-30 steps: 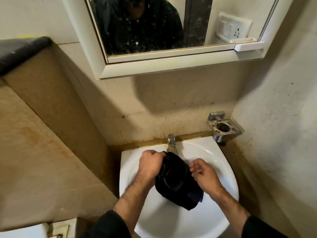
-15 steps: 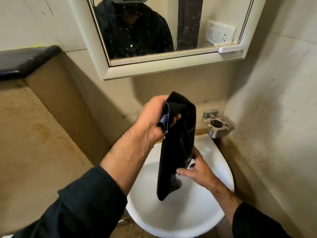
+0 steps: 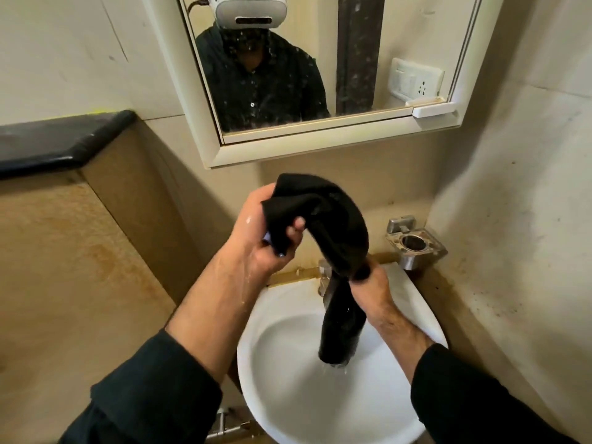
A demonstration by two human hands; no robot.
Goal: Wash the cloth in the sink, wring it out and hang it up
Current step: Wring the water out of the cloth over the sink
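I read this as wringing: left hand (image 3: 256, 238) grips the black cloth (image 3: 333, 232) high, right hand (image 3: 368, 283) clenches it lower, tail hanging over the sink (image 3: 275, 389) so drips fall in.

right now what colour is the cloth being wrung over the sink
Black cloth, with a small bluish edge showing by the left hand; head view.

A: What colour is the cloth (image 3: 333, 225) at frame centre?
B: Black, with a bluish edge at its left end.
A: And the sink (image 3: 288, 389) at the bottom?
B: White. The mirror frame (image 3: 288, 152) up top is cream, the ledge (image 3: 61, 139) at upper left black, the cup holder (image 3: 413, 243) at right silver, the sleeves (image 3: 153, 408) black.
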